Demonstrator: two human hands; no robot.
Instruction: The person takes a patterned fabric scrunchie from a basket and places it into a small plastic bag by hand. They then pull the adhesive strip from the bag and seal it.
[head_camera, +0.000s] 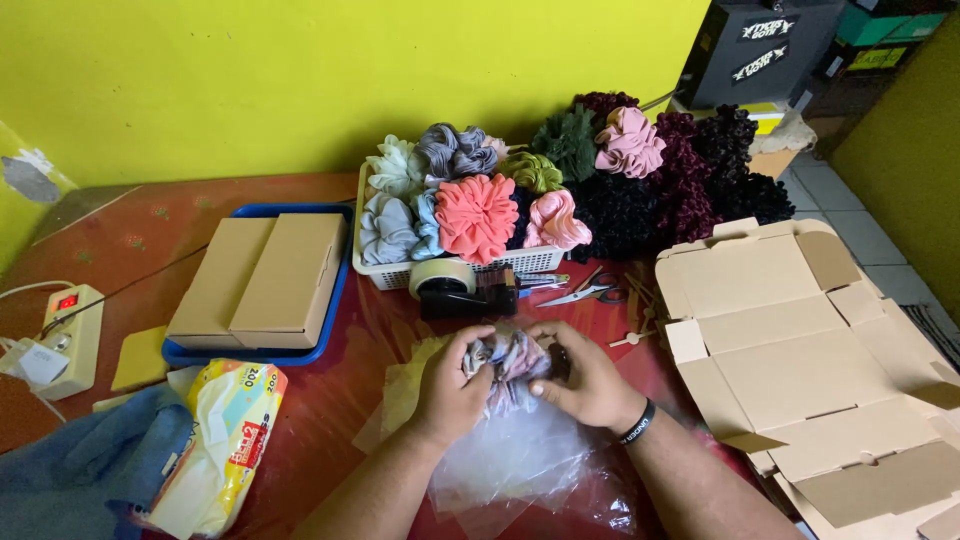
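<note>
Both hands meet over the red table at the centre. My left hand (450, 385) and my right hand (588, 380) together grip a grey and lilac fabric scrunchie (510, 360), bunched between the fingers. Under it lies a clear plastic bag (515, 455), crumpled on the table, with its mouth at the scrunchie. A black band sits on my right wrist.
A white basket (455, 268) of coloured scrunchies stands behind, with dark ones piled to its right. A tape dispenser (455, 285) and scissors (590, 290) lie in front of it. An unfolded cardboard box (790, 340) is right; closed boxes on a blue tray (262, 280) left, and a power strip (70, 335).
</note>
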